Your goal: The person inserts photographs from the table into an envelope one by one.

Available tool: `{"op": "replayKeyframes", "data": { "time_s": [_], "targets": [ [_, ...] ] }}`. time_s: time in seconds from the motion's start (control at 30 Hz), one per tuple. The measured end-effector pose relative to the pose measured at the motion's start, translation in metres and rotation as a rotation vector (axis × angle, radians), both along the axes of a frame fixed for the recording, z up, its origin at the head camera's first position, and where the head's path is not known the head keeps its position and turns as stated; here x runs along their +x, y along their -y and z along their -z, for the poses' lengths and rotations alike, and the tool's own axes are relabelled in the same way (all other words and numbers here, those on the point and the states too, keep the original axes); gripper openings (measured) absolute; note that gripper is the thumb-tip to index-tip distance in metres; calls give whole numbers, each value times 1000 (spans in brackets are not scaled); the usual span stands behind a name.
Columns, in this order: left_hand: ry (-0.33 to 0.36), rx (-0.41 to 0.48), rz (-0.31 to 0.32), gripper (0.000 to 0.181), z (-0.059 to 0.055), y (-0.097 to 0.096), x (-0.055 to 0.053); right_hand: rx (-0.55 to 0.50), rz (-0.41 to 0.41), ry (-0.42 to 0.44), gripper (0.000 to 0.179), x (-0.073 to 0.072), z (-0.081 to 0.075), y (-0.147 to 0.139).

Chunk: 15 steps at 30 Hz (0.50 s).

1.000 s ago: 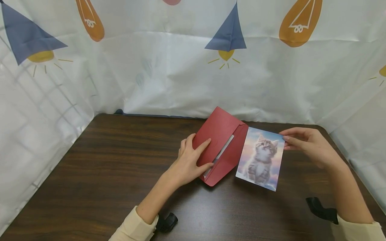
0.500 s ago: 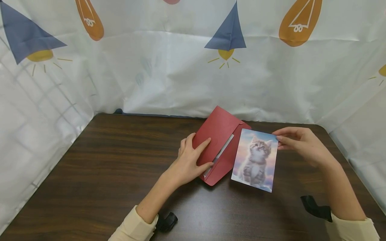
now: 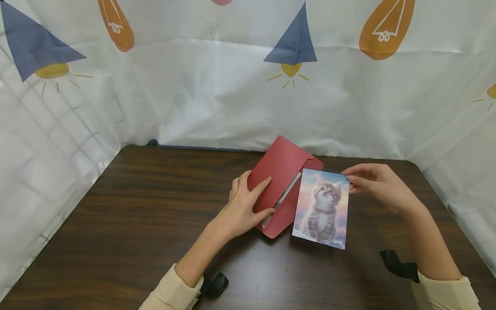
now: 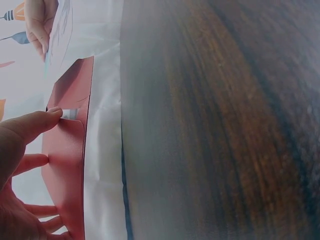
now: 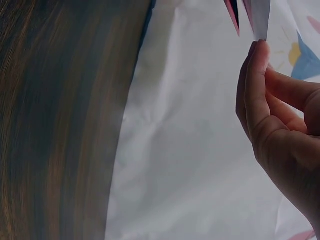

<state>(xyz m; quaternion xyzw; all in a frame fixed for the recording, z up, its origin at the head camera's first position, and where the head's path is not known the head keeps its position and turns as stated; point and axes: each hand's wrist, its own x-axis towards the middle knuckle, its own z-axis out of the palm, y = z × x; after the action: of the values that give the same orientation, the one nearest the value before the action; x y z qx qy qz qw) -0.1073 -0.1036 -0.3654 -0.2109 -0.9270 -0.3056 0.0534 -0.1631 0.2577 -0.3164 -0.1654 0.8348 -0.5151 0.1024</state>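
A red envelope (image 3: 277,181) lies slanted with its flap unfolded to the right, a pale strip (image 3: 289,188) showing in its opening. Over its near left part my left hand (image 3: 245,206) spreads its fingers, the thumb right at the opening. From the left wrist, the thumb and fairly straight fingers press on the envelope's face (image 4: 65,155). My right hand (image 3: 373,183) pinches a picture card with a kitten on it (image 3: 321,209) by its upper right corner. The card is tilted and overlaps the flap in the head view. In the right wrist view only a sliver of card (image 5: 261,22) shows above the fingertips.
Under both hands is a dark wood-grain table (image 3: 135,224). A white curtain (image 3: 217,103) printed with lamps and bulbs hangs along its far edge and sides. Each wrist has a black mount (image 3: 215,285) near a cream sleeve.
My right hand has moved left with the kitten card, which now covers part of the envelope's flap. The left hand and the envelope have stayed almost still.
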Motion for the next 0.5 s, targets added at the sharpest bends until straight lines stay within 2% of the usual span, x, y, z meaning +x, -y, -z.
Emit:
{"op": "replayKeyframes", "data": {
  "time_s": [0.5],
  "targets": [
    [-7, -7, 5, 72, 0, -1, 1, 13, -12, 38, 34, -1, -2, 14]
  ]
}}
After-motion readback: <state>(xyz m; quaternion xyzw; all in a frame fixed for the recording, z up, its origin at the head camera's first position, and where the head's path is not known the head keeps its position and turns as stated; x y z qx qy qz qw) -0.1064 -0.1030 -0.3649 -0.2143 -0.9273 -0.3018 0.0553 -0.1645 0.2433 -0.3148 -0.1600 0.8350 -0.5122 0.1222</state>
